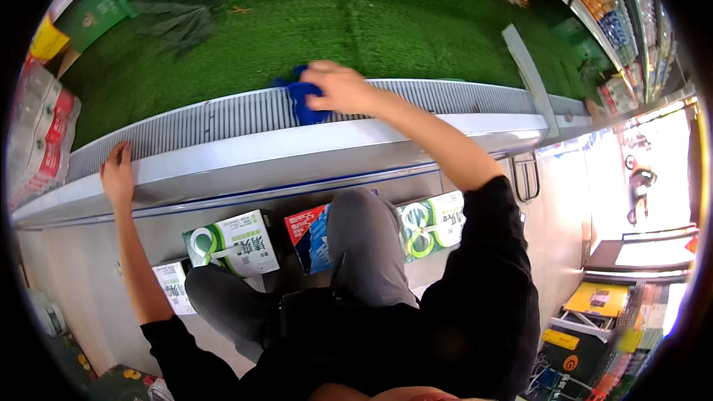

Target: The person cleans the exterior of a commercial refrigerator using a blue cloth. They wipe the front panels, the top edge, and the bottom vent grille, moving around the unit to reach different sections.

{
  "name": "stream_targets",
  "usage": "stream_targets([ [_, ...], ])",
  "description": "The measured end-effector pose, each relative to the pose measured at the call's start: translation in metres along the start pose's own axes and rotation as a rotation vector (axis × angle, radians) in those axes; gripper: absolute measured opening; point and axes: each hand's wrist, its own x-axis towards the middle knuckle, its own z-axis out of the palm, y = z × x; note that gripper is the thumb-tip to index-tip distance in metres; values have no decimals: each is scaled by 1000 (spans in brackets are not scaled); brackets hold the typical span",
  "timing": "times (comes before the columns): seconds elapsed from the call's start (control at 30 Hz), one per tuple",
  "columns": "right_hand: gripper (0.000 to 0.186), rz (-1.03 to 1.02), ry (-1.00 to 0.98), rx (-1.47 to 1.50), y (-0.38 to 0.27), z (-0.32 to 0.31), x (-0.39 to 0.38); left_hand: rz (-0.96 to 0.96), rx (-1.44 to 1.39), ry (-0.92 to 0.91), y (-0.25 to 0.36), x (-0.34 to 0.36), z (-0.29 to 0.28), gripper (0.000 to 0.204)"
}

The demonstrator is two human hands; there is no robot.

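The left hand, fingers loosely apart, rested on the shelf. Turf covered it, a grille edging the front. On that lay a cloth, clamped in the right hand; its loose folds could have snagged in the grille if dragged.

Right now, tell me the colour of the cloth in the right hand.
The cloth is blue, best seen in the head view.
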Motion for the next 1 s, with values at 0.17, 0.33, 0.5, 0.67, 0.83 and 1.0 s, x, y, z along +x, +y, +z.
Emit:
stream_targets([
  [0.17,44,458,60,-42,88,-82,-151,-25,11,-48,-20,9,3,34],
  [0.33,43,829,57,-518,176,-141,-257,-41,-8,-56,-23,13,0,32],
  [0.5,25,1258,83,-1002,308,-184,-383,-14,-136,-71,-40,19,16,33],
  [0.67,28,1405,191,-895,329,-170,-371,-59,-118,-65,-45,25,11,35],
  [0.83,35,1405,219,-745,312,-172,-367,-43,-124,-68,-35,23,17,36],
  [1.0,46,1227,184,-511,233,-142,-296,-97,-57,-77,-24,18,9,39],
])
